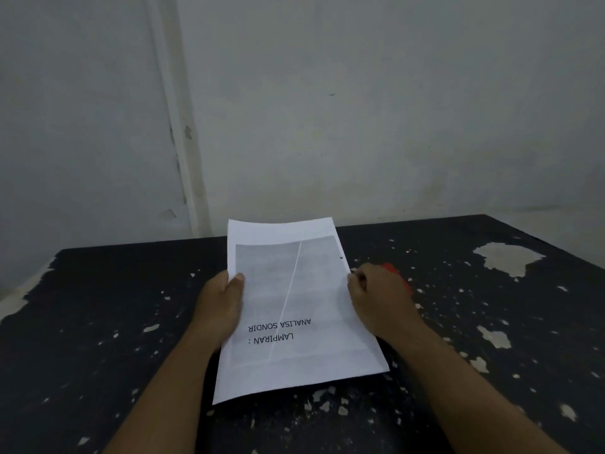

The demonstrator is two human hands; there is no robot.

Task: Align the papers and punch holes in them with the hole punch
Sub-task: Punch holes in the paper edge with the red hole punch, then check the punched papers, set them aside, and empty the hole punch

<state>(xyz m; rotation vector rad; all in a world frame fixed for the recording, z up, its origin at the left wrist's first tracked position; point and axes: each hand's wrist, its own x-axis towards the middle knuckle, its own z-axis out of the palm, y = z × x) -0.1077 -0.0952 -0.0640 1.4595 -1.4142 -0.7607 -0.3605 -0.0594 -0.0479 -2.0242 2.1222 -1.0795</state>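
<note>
1. Papers (294, 309): thin, limp stack, mid-bench (98, 322), far end lifted.
2. Left hand (219, 303) fingers pinch left edge; right hand (376, 296) fingers pinch right edge.
3. Likely sags; grip both long edges.

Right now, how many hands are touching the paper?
2. The left hand grips the left edge of the papers, thumb on top. The right hand is at their right edge, partly hiding something red behind it.
</note>
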